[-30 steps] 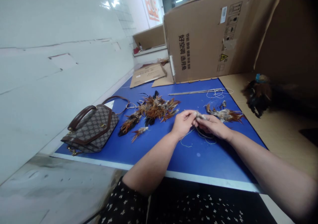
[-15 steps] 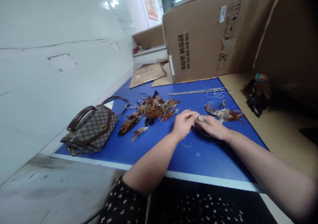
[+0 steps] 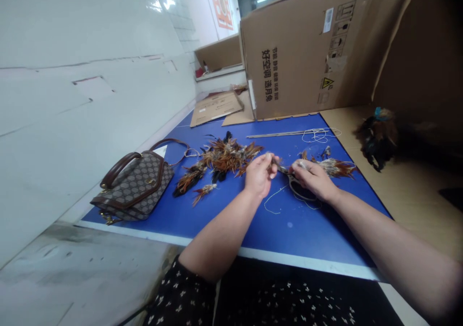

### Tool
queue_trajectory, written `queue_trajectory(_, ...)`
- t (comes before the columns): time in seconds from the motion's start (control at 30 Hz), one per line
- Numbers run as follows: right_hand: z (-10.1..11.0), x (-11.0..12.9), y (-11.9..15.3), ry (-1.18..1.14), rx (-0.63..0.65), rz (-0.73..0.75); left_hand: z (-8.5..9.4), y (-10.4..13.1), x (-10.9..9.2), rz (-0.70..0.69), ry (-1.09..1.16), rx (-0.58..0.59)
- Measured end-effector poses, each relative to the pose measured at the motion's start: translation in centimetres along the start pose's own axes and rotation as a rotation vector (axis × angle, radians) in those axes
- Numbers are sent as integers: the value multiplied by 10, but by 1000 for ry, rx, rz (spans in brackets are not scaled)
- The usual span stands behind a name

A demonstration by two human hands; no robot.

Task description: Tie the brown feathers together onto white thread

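Note:
My left hand [image 3: 258, 175] is closed, its thumb and fingers pinching what looks like a small brown feather [image 3: 275, 162]. Across from it, my right hand [image 3: 314, 177] is also closed, with something pale at its fingertips that is too small to name. A pair of scissors [image 3: 301, 192] lies under and beside the right hand; its dark handle loops show on the blue table, and its blades point toward the left hand. Loose thread [image 3: 271, 211] curls in front of the hands. Just behind the right hand rests a small bunch of brown and grey feathers [image 3: 338, 168].
Left of the hands lies a large feather pile [image 3: 231, 156], with a small feather tuft [image 3: 204, 191] before it. A patterned handbag [image 3: 139, 186] stands at the left. Thin sticks [image 3: 275, 134] with white string [image 3: 316, 135] lie behind. A big cardboard box [image 3: 296, 65] blocks the back.
My hands were together over the scissors and have moved apart, the left one to the left. More of the scissors and the thread now shows between and below them.

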State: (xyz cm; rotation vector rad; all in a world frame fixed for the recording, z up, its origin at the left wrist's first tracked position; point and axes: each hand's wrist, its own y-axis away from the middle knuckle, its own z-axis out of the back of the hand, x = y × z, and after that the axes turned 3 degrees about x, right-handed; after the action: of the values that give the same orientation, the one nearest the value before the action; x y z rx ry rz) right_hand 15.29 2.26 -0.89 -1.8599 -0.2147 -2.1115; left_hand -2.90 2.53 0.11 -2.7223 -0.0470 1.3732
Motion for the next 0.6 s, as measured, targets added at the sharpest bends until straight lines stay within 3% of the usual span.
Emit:
queue_trajectory(0.27, 5, -2, -6, -227, 105, -64, -2, 3, 10, 6, -65, 28)
queue_trajectory(0.47, 1, 5, -4, -73, -27, -8, -3, 5, 16, 16, -86, 54)
queue_trajectory(0.6, 0, 4, -4, -95, -40, 26, -3, 5, 16, 15, -85, 51)
